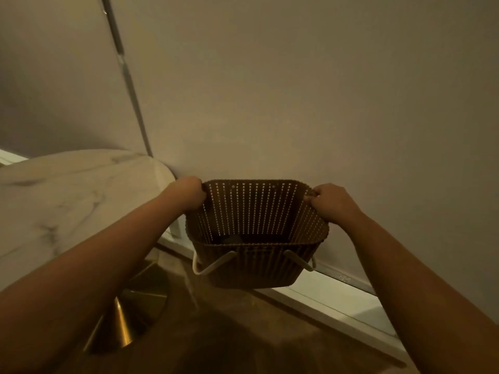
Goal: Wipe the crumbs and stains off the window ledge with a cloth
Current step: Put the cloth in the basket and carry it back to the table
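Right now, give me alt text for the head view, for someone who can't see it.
Both hands, left hand and right hand, hold a brown perforated basket by its rim, up against a plain wall. A marble table sits to the left.

Looks like somebody's home, probably a dining nook or living room corner, lit pretty dim and warm. Off to the left of the fingers (201, 190) there's a rounded marble-look tabletop (67, 201) with grey veins, sitting on a shiny brass-coloured cone base (129, 322), so more decor piece than work surface. Behind the fingers is a plain painted wall (297, 90), with a pale skirting strip (337, 295) below it. A brown perforated plastic basket (256, 211) with pale handles is the usual household storage stuff.
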Available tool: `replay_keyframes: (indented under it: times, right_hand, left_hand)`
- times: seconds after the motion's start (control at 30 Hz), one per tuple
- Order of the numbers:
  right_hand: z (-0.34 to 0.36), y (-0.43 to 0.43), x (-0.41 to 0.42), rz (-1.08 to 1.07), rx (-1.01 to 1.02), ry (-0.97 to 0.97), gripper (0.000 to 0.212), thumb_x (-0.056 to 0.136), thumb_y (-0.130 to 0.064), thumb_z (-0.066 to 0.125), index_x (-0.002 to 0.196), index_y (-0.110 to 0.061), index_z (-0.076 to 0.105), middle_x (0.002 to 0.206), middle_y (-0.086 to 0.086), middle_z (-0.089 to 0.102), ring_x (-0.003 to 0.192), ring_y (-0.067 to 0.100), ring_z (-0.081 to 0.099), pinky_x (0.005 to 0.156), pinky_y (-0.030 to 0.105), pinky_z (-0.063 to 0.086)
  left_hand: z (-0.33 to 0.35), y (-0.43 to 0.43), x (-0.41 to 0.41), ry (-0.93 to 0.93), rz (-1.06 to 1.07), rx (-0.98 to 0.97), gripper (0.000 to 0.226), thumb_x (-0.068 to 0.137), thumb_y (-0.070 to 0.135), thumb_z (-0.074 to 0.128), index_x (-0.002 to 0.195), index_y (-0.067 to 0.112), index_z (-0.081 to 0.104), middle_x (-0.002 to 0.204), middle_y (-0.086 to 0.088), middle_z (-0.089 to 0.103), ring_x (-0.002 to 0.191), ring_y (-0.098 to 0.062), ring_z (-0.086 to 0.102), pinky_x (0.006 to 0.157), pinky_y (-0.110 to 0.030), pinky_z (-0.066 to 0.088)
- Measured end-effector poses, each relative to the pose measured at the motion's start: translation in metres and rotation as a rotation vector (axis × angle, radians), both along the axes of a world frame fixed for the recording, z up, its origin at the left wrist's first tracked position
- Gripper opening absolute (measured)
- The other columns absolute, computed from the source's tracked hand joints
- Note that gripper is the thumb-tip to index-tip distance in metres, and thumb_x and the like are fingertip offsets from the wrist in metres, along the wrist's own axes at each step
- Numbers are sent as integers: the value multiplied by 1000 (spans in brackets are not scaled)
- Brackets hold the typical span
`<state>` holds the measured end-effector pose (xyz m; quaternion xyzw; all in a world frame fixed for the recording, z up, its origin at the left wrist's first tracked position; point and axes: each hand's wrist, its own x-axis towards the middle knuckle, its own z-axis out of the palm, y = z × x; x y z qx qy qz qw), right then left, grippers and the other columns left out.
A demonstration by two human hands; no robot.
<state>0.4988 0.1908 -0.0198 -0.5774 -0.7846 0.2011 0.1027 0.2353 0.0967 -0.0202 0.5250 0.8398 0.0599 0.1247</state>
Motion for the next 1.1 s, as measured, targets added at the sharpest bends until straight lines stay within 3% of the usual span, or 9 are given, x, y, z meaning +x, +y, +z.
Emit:
replay_keyframes:
  times: [0.17,0.37,0.47,0.53,0.63,0.7,0.9,1.03,1.1]
  right_hand:
    - [-16,15,-95,70,-1,-10,29,92,-29,53,92,-4,67,94,16,67,90,32,63,75,35,49]
    - [-25,36,-213,126,99,-60,27,92,-30,55,109,-12,66,111,12,67,99,30,62,78,36,50]
    - [-26,46,-269,170,173,-47,32,90,-36,57,111,-13,65,112,11,67,101,29,62,79,36,49]
    - [-28,53,-307,214,213,-48,35,90,-40,57,111,-13,64,112,11,67,102,29,61,79,35,49]
    - [-31,64,-361,301,218,-53,34,91,-41,54,110,-15,64,112,10,66,101,28,60,76,33,47]
    - [-36,72,-395,361,213,-66,33,91,-39,54,111,-14,63,112,11,65,102,29,59,76,33,45]
    - [-55,87,-462,484,194,-136,30,93,-34,52,116,-16,59,115,15,63,103,33,58,76,34,43]
    - [-72,93,-489,547,194,-180,30,94,-35,50,117,-18,58,117,14,63,106,32,58,80,35,44]
    - [-76,94,-497,565,209,-189,31,94,-36,49,119,-20,58,119,13,63,108,32,58,82,35,44]
  left_hand:
    - [-13,-17,-82,-35,106,-34,31,95,18,38,111,-1,58,113,-20,64,102,-34,62,82,-35,48]
    - [-10,-20,-185,-110,179,-78,26,94,12,40,107,-1,58,104,-20,69,93,-32,68,59,-29,47]
    - [-12,-25,-229,-174,232,-122,22,90,4,46,108,-2,58,100,-20,71,88,-32,70,61,-31,52]
    - [-16,-30,-256,-254,268,-138,20,89,1,44,102,-3,59,88,-21,73,71,-29,71,56,-32,54]
    - [-20,-36,-289,-360,368,-141,22,90,1,40,79,0,59,45,-9,64,32,-14,58,35,-21,44]
    - [-23,-38,-308,-398,411,-178,30,88,-1,41,65,2,59,32,-3,57,25,-9,52,33,-17,39]
    - [-38,-41,-340,-526,526,-238,25,86,-3,49,65,0,62,36,-6,60,30,-12,56,30,-16,39]
    - [-55,-46,-352,-606,579,-184,19,88,1,48,75,-2,62,51,-12,66,32,-16,60,31,-16,41]
    - [-61,-48,-355,-630,583,-175,24,89,3,45,72,-2,61,45,-10,65,31,-14,59,31,-15,40]
